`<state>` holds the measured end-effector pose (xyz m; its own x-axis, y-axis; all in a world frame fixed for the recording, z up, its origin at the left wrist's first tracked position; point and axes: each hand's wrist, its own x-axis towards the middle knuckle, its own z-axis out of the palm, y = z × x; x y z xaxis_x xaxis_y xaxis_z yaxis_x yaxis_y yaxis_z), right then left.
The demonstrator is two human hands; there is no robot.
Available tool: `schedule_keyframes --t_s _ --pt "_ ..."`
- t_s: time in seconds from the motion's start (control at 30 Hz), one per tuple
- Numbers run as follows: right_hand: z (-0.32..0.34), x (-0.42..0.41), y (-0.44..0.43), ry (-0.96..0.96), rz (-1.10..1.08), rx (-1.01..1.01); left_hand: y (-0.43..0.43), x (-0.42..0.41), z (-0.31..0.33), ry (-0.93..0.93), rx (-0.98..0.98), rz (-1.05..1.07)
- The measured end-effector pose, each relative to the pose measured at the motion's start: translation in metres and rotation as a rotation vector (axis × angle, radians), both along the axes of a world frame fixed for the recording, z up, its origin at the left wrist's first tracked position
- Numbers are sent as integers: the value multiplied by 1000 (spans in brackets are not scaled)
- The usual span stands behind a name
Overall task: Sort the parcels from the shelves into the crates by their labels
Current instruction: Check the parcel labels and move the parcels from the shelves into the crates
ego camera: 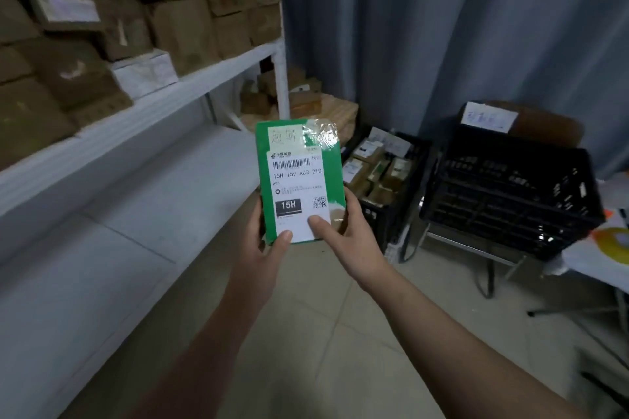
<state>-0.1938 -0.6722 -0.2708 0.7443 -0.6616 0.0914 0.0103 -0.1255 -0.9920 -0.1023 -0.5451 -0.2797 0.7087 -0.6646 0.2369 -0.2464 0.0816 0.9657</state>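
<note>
My left hand point(262, 243) and right hand point(354, 235) both grip the green parcel point(333, 177). Its label point(297, 180) reads "15H 159 A03 210", plus a big "15H". There's a black crate point(391, 218) just right of the parcel.

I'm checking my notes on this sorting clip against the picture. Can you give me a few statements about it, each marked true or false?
1. The left hand and the right hand both hold the green parcel. True.
2. The black block on the parcel's label reads 20B. False: it reads 15H.
3. The black crate on the floor holds parcels. True.
4. The green parcel lies in the raised black crate. False: it is held up in front of the person, clear of both crates.
5. Brown boxes stand on the upper shelf. True.
</note>
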Motion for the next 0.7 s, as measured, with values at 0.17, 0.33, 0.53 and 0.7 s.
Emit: schedule_keyframes --t_s 0.17,0.33,0.53,0.7 --pt "-22 -27 -79 33 -146 76 -84 -11 -9 31 78 -107" --pt "-42 -14 -131 90 -218 103 -145 17 -28 32 190 -163" --pt "-65 40 -204 232 -248 29 -221 83 -54 113 250 -273" --pt "-81 113 -264 292 -293 48 -288 168 -66 102 373 -366"
